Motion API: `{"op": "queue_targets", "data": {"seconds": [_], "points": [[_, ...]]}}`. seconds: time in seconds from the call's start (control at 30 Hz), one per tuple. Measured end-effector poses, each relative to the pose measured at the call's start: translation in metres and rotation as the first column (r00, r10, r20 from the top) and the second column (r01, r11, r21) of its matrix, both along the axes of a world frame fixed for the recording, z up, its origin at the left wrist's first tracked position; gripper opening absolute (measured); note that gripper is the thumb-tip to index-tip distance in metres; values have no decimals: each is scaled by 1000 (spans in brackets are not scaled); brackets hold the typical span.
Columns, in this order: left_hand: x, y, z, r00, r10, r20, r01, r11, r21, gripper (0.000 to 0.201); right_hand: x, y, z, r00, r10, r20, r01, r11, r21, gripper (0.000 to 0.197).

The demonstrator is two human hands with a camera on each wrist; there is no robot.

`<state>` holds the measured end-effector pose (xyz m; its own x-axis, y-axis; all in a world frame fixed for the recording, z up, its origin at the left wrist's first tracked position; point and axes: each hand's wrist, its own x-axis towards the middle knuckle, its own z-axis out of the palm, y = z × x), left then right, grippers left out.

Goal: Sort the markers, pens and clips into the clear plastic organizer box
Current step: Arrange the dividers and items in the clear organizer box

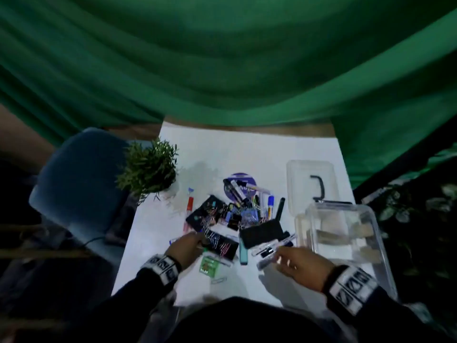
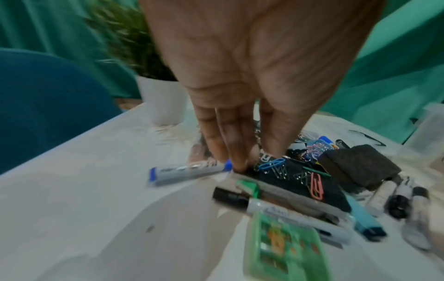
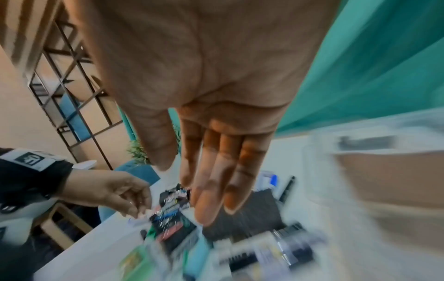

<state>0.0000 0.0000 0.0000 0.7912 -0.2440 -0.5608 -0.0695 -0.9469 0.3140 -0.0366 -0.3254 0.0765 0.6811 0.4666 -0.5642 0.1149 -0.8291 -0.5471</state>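
Observation:
A heap of markers, pens and clips lies mid-table. My left hand (image 1: 195, 241) (image 2: 254, 157) reaches down and pinches the near corner of a black pad (image 1: 220, 245) (image 2: 300, 180) studded with paper clips. A blue-capped marker (image 2: 190, 171) lies just left of its fingers, and a black-capped marker (image 2: 264, 207) just in front. My right hand (image 1: 284, 256) (image 3: 209, 205) hovers with straight fingers, holding nothing, over markers beside a black eraser (image 1: 262, 232) (image 2: 360, 167). The clear organizer box (image 1: 371, 219) stands to the right of it. The right wrist view is blurred.
The box's clear lid (image 1: 296, 184) lies behind the box. A potted plant (image 1: 148, 169) stands at the table's left edge, with a blue chair (image 1: 79, 174) beyond. A green pack (image 1: 209, 264) and a light blue highlighter (image 1: 243, 252) lie near me. Green cloth hangs behind.

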Motion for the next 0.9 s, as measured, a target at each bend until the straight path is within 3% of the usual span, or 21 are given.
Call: {"op": "queue_targets", "data": {"seconds": [0.07,0.17,0.3,0.43,0.57,0.67,0.73,0.8,0.9], "points": [[14,-5,-15,994,-57,90,54,998,42,52,29,27,-17,998,-55,9,55,998,13,12],[22,-14,-31,959,-246,142,212,952,220,76,57,72,-51,1000,19,-10,-20,997,-75,17],[23,-20,-38,940,-298,168,241,925,294,73,59,114,-92,991,131,-4,-129,971,-200,51],[29,-14,-43,945,-277,174,228,939,259,66,59,125,-113,993,89,80,-71,978,-198,67],[26,-13,-46,954,-237,181,220,969,110,68,61,124,-120,983,130,131,-101,973,-207,65],[21,-14,-46,974,-112,198,147,974,-174,55,65,117,-121,992,19,126,-5,995,-104,44],[22,-13,-46,997,50,59,-24,925,-379,38,72,108,-118,996,-80,47,81,996,-24,29],[27,-13,-45,991,119,-56,-131,890,-438,27,76,99,-118,993,-112,-29,113,993,23,23],[32,-20,-46,988,152,-42,-155,890,-429,18,77,95,-118,987,-152,-53,155,986,62,17]]}}
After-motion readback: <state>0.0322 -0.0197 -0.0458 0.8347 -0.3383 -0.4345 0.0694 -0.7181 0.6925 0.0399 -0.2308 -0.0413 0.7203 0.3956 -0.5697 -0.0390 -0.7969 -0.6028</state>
